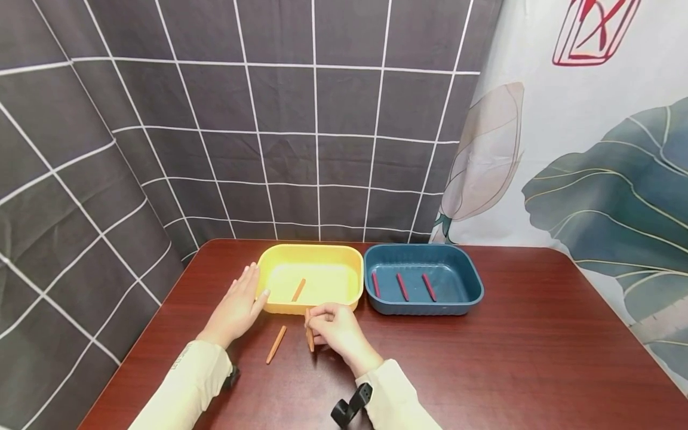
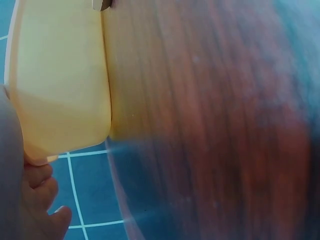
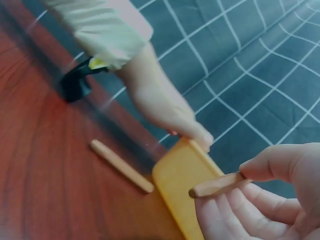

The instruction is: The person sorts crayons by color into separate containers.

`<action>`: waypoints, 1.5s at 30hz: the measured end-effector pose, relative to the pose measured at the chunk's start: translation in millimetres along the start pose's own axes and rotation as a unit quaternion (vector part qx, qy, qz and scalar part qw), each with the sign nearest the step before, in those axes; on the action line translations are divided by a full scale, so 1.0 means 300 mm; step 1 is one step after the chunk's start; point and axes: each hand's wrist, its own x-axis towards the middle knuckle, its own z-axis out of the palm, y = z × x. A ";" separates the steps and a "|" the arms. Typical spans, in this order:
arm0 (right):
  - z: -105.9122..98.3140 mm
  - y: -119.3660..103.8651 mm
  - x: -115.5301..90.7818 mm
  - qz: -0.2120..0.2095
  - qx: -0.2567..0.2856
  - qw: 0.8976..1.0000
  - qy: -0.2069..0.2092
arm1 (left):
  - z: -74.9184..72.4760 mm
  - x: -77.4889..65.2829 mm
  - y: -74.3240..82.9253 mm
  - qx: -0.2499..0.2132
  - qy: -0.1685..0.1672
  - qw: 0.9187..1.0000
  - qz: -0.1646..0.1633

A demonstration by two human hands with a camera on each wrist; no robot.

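While gridded cloth point(image 1: 349, 156) backed the counter point(image 1: 537, 334), its right edge lay well past the blue bin point(image 1: 424, 309); left hand point(image 1: 234, 309), fingers straight, touched yellow bin point(image 1: 322, 269); right hand point(image 1: 341, 335) pinched stick point(image 1: 309, 338).

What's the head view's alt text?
Right hand pinches an orange stick in front of a yellow tray holding another; left hand touches that tray's side. A third stick lies on the table; a blue tray holds three red sticks.
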 end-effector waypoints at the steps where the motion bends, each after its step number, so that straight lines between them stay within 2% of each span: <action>1: -0.005 -0.008 0.004 0.001 0.015 1.000 -0.004 | 0.000 0.000 -0.001 0.001 0.000 1.000 0.000; 7: -0.038 -0.037 0.050 0.003 0.088 0.996 -0.011 | 0.000 0.001 -0.002 0.002 0.000 1.000 0.002; 13: -0.066 -0.064 0.111 0.012 0.127 0.992 -0.011 | 0.000 0.001 -0.001 0.000 0.001 1.000 0.003; 17: -0.079 -0.080 0.153 0.023 0.125 0.992 0.000 | 0.000 -0.001 -0.003 0.002 0.000 1.000 0.001; 26: -0.077 -0.092 0.255 0.035 0.087 0.993 0.067 | -0.004 0.000 0.002 0.000 0.000 1.000 0.002; 30: -0.072 -0.075 0.295 0.038 0.028 0.995 0.088 | -0.005 -0.002 0.006 0.001 -0.001 1.000 0.000; 34: -0.069 -0.056 0.320 0.031 -0.092 0.991 0.096 | -0.003 -0.003 0.009 0.000 -0.003 1.000 -0.003; 36: -0.067 -0.050 0.326 0.018 -0.159 0.982 0.095 | -0.002 -0.001 0.009 0.000 -0.003 1.000 -0.001; 39: -0.065 -0.044 0.329 -0.016 -0.248 0.965 0.088 | 0.000 0.001 0.007 0.002 -0.001 1.000 0.001; 43: -0.062 -0.037 0.334 -0.045 -0.315 0.945 0.081 | 0.001 0.002 0.003 0.005 0.000 1.000 0.002; 45: -0.060 -0.032 0.338 -0.046 -0.326 0.941 0.079 | 0.000 0.001 0.001 0.005 -0.001 1.000 0.001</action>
